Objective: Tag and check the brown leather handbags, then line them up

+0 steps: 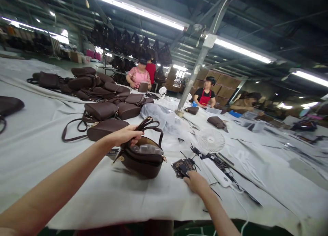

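Note:
My left hand (130,135) is closed around the strap (151,124) of a dark brown handbag (143,166). The bag stands on the white-covered table with its top open, and clear plastic packing (147,149) shows inside. To the right of it lies a small pile of black hang tags (179,167) with gold lettering and black cords. My right hand (196,182) is at the near edge of this pile, its fingers pinched on a black tag. Its fingertips are partly hidden.
A heap of brown bags (102,89) covers the table's left and far side. Crumpled clear plastic (164,118) lies ahead, near a metal post (194,75). A white fan (210,140) with a cable stands right, beside black straps. Several people work across the table.

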The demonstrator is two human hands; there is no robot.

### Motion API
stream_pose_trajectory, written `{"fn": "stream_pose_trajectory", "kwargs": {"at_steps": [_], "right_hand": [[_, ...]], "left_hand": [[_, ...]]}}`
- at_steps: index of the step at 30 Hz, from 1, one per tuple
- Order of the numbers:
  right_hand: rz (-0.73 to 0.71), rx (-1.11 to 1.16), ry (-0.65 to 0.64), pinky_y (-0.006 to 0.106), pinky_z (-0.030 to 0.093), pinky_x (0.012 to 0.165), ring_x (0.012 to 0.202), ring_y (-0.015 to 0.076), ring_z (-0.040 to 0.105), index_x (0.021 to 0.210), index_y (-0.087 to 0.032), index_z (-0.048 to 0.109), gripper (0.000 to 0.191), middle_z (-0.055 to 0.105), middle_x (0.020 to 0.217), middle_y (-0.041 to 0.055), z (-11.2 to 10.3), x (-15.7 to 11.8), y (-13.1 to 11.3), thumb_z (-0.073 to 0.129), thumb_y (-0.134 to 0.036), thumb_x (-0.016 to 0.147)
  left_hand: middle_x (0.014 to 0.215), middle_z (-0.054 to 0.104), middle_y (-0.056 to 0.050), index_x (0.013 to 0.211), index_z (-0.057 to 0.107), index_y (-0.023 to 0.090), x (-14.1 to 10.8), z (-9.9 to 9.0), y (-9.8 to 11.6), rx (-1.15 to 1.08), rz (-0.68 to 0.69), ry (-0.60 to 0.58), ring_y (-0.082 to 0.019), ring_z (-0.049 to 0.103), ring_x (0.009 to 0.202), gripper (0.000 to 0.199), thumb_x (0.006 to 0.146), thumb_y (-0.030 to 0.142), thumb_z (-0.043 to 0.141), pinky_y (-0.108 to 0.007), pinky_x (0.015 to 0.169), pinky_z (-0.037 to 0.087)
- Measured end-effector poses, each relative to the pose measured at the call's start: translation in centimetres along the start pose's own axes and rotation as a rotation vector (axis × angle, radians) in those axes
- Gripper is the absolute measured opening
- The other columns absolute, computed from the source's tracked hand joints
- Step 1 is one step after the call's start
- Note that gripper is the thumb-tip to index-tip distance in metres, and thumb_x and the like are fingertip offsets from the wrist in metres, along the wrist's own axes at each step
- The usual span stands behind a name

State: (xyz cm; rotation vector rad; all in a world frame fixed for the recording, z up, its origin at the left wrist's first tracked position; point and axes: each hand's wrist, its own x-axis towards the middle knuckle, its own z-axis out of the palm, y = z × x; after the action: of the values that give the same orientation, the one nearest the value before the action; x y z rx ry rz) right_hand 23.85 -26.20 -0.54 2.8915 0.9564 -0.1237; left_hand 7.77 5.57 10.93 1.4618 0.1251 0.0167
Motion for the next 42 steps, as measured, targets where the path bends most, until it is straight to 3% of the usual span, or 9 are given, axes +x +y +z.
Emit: {"fn": "stream_pose_trajectory", "kwargs": {"at_steps": [3,6,13,17,21,25,32,38,42], "right_hand": [[0.043,0.014,0.083,0.031,0.041,0.099,0.124,0.0244,0.054,0.126,-0.009,0.059,0.037,0.057,0.134,0.0189,4.9,-1.2,0.2,0.044,-0.017,0.093],[0.039,0.042,0.134,0.028,0.035,0.104,0.13,0.0206,0.049,0.132,-0.01,0.054,0.041,0.055,0.138,0.0154,6.5,-0.8,0.9,0.038,-0.012,0.094],[-0.017,0.075,0.234,0.029,0.045,0.08,0.094,0.0236,0.067,0.092,-0.016,0.07,0.034,0.072,0.095,0.0132,5.2,3.8,0.1,0.04,-0.031,0.097],[-0.013,0.096,0.242,0.029,0.046,0.086,0.1,0.0183,0.065,0.097,-0.015,0.068,0.025,0.07,0.1,0.0102,4.9,9.2,-2.3,0.043,-0.017,0.096],[0.011,0.144,0.21,0.04,0.052,0.085,0.094,0.0183,0.064,0.102,-0.013,0.064,0.023,0.067,0.103,0.006,4.7,13.9,-3.3,0.056,-0.034,0.093],[-0.023,0.252,0.189,0.04,0.053,0.085,0.096,0.019,0.063,0.107,-0.013,0.062,0.027,0.065,0.109,0.0078,5.0,15.6,-2.6,0.06,-0.034,0.091],[-0.035,0.654,0.238,0.033,0.047,0.084,0.087,0.0202,0.064,0.084,-0.016,0.065,0.009,0.069,0.084,0.0062,4.2,13.3,0.9,0.057,-0.02,0.082],[-0.023,1.165,0.323,0.031,0.05,0.068,0.07,0.0204,0.062,0.075,-0.018,0.061,0.031,0.064,0.067,-0.0005,3.2,7.6,2.0,0.06,-0.049,0.071],[0.034,1.496,0.388,0.033,0.054,0.074,0.078,0.0202,0.067,0.083,-0.02,0.056,0.041,0.068,0.08,0.0002,2.7,4.1,0.7,0.061,-0.059,0.07]], "left_hand": [[0.057,0.037,0.009,0.086,0.05,0.015,-0.4,0.4,-0.5,-0.18,-0.015,0.062,-0.003,0.031,0.043,0.026,0.074,0.026,0.071,-0.014,0.04,0.025],[0.058,0.037,0.008,0.086,0.051,0.014,-1.0,1.6,-0.9,-0.303,-0.027,0.068,-0.002,0.031,0.043,0.027,0.075,0.027,0.072,-0.013,0.04,0.025],[0.058,0.039,0.008,0.086,0.052,0.013,-2.3,3.7,-1.5,-0.346,-0.004,0.103,-0.002,0.033,0.044,0.032,0.072,0.028,0.076,-0.014,0.041,0.025],[0.059,0.04,0.008,0.088,0.052,0.012,-1.9,3.6,-1.6,-0.333,0.02,0.146,-0.002,0.034,0.045,0.035,0.072,0.03,0.077,-0.014,0.041,0.026],[0.06,0.041,0.008,0.091,0.053,0.013,-1.6,3.3,-2.1,-0.332,0.034,0.169,-0.003,0.035,0.045,0.039,0.072,0.034,0.078,-0.015,0.042,0.027],[0.06,0.042,0.007,0.092,0.053,0.013,-1.5,3.3,-2.4,-0.35,0.058,0.179,-0.003,0.035,0.045,0.039,0.072,0.035,0.078,-0.015,0.042,0.027],[0.059,0.043,0.007,0.09,0.053,0.012,-1.4,3.4,-2.2,-0.387,0.068,0.163,-0.003,0.036,0.045,0.04,0.069,0.034,0.08,-0.016,0.043,0.03],[0.058,0.043,0.007,0.087,0.052,0.013,-1.4,3.4,-2.2,-0.387,0.078,0.139,-0.003,0.037,0.045,0.038,0.07,0.033,0.079,-0.016,0.042,0.031],[0.059,0.044,0.007,0.088,0.052,0.012,-1.1,3.4,-2.3,-0.39,0.094,0.144,-0.003,0.039,0.045,0.038,0.07,0.032,0.079,-0.015,0.042,0.031]]}}
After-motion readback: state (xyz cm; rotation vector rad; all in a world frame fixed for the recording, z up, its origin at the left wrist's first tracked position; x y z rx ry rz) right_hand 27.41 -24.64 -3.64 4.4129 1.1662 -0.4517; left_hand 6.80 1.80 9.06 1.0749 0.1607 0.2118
